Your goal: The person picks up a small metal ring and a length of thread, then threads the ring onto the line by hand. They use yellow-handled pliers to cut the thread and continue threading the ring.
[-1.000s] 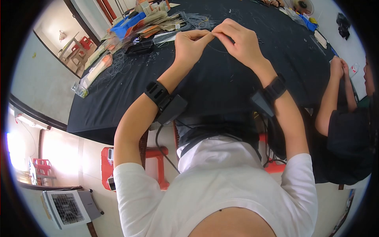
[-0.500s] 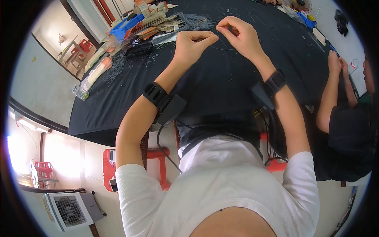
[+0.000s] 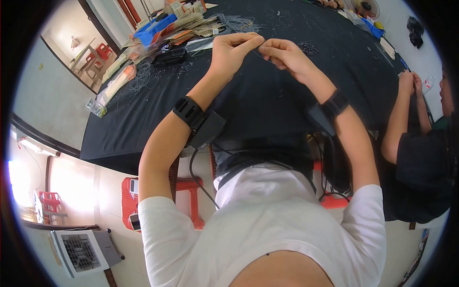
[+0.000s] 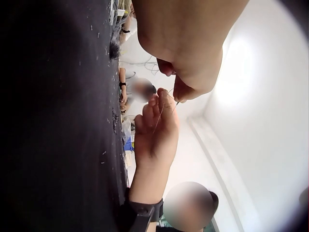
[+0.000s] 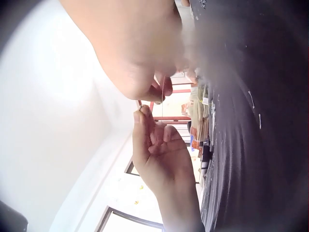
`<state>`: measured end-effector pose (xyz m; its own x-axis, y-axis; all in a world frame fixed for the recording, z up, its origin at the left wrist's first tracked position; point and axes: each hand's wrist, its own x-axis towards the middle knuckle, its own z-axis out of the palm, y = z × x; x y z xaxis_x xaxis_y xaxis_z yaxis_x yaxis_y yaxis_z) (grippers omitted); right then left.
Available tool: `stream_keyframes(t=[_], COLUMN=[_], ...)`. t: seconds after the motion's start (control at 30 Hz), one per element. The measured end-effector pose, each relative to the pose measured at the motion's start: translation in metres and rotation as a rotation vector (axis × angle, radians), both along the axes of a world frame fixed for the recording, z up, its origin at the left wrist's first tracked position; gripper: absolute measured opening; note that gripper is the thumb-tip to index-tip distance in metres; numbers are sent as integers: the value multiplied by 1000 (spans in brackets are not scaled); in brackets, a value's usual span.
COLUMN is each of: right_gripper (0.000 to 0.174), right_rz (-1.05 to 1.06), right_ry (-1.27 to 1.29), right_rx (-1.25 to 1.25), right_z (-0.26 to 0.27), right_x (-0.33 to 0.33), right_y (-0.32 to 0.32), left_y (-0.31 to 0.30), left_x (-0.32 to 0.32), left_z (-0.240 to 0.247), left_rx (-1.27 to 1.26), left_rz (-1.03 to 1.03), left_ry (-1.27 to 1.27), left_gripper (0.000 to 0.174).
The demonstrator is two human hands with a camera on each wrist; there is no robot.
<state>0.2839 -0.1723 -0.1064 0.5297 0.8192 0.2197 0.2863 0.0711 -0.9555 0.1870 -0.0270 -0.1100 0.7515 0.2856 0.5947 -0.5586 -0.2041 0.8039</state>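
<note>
Above the black-covered table, the left hand (image 3: 229, 55) pinches a tiny dark piece (image 4: 177, 102) between thumb and forefinger. Close beside it, the right hand (image 3: 291, 60) has thumb and forefinger together on a thin clear line (image 4: 161, 113), its other fingers curled. In the right wrist view the line (image 5: 162, 92) runs between the left hand (image 5: 164, 150) and the right hand (image 5: 140, 58). The fingertips of both hands nearly meet. What the tiny piece is cannot be told.
Bundles of cards (image 3: 191, 28), a blue tray (image 3: 155, 29) and tangled clear line (image 3: 239, 24) lie at the table's back left. A dark pile of small pieces (image 3: 307, 48) lies beyond the right hand. Another person (image 3: 420, 158) sits at the right.
The right hand has moved down and its fingers have curled in more. The left hand's fingertips have risen slightly. The dark pile behind the right hand now shows.
</note>
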Motion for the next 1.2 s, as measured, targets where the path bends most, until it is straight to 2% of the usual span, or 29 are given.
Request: stream_keyframes(t=[0.07, 0.2, 0.23, 0.3, 0.4, 0.53, 0.63, 0.83, 0.93, 1.13, 1.2], right_gripper=[12, 9, 8, 6, 8, 6, 4, 3, 4, 8, 10], right_rz=[27, 21, -14, -84, -236, -333, -380, -386, -328, -251, -195], right_ry=[146, -32, -190, -507, -899, -1048, -1114, -924, -757, -667, -558], right_rx=[12, 108, 143, 213, 149, 256, 320, 132, 112, 21, 67], right_z=[-5, -2, -2, 0, 15, 20, 17, 16, 12, 4, 1], right_x=[-6, -22, -22, -20, -27, -27, -15, -4, 5, 8, 10], right_y=[3, 4, 5, 5, -8, -9, -7, -12, -7, -10, -8], left_y=[1, 2, 3, 3, 6, 7, 5, -4, -3, -3, -4], left_x=[0, 0, -1, 5, 11, 10, 8, 1, 0, 0, -1], left_z=[0, 0, 1, -4, -9, -10, -9, -2, -2, -2, -1], left_rx=[-51, -96, -98, -39, 38, 160, 184, 187, 199, 204, 177], left_rz=[26, 104, 128, 155, 183, 177, 91, -16, -27, -43, -65], left_ry=[14, 63, 92, -15, -49, 31, 60, 60, 30, 2, 1], left_gripper=[17, 18, 18, 17, 16, 15, 16, 15, 15, 14, 13])
